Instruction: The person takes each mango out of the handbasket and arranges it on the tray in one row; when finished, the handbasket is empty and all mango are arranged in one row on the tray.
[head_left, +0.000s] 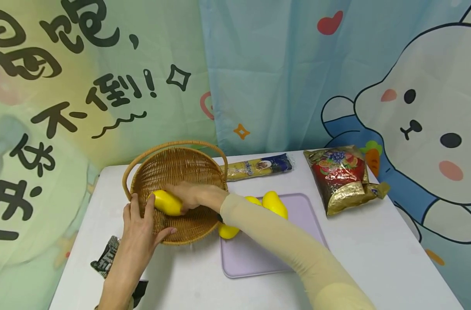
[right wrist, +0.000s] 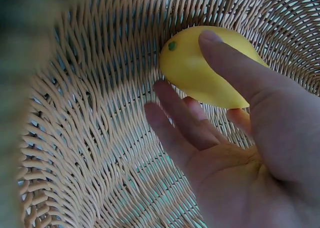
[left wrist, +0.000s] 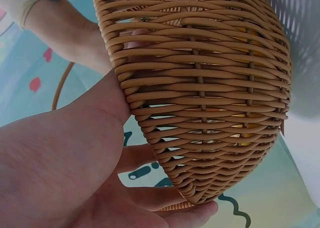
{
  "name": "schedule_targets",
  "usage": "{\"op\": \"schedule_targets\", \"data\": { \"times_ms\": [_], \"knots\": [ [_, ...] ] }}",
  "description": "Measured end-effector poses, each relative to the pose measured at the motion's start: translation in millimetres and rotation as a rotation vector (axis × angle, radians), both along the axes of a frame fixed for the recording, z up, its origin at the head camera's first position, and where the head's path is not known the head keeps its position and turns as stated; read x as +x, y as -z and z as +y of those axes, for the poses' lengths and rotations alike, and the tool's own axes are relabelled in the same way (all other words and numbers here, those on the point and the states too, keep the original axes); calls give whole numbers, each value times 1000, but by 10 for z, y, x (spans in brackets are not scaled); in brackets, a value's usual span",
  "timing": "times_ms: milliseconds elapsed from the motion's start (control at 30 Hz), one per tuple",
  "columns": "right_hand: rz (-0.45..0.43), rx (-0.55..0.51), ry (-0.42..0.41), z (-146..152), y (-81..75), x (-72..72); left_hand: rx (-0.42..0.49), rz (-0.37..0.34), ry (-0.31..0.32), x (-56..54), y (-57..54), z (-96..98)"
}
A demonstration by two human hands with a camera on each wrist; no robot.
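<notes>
A wicker basket (head_left: pixel 188 224) with a tall handle stands on the table's left side, its mouth towards me. At its near left rim is my left hand (head_left: pixel 136 232), which grips the edge with palm outside and thumb over the rim; the left wrist view shows the basket's woven wall (left wrist: pixel 205 82) close up. My right hand (right wrist: pixel 250 153) reaches inside and holds a yellow mango (right wrist: pixel 195 72) against the weave. The thumb lies on top of it, a finger shows underneath, and the other fingers are loosely spread. Several yellow mangoes (head_left: pixel 275 204) lie on a lilac tray (head_left: pixel 254 260), partly hidden by my right sleeve.
Behind the tray lies a long yellow and blue packet (head_left: pixel 254 168). A gold and red bag (head_left: pixel 341 178) sits at the back right. Left of my left forearm is a dark patterned packet (head_left: pixel 107 256). A printed curtain (head_left: pixel 266 86) hangs behind the white table (head_left: pixel 192 280).
</notes>
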State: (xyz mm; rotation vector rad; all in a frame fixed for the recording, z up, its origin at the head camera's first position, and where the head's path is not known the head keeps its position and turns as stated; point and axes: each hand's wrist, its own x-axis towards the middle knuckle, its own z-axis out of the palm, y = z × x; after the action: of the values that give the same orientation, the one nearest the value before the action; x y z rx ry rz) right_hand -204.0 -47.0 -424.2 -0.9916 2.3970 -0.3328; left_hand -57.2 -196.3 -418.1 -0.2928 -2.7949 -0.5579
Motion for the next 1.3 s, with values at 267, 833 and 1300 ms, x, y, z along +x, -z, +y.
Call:
{"op": "schedule_targets", "data": {
  "times_ms": [267, 833, 1300],
  "knots": [
    [-41, -49, -22, 21, 51, -2, 9, -12, -7, 22, 9, -2],
    [-51, -46, -62, -2, -40, -40, 7, -6, -7, 10, 0, -24],
    [-9, -67, -53, 27, -75, -49, 9, -16, -15, 16, 9, -36]
  ]
}}
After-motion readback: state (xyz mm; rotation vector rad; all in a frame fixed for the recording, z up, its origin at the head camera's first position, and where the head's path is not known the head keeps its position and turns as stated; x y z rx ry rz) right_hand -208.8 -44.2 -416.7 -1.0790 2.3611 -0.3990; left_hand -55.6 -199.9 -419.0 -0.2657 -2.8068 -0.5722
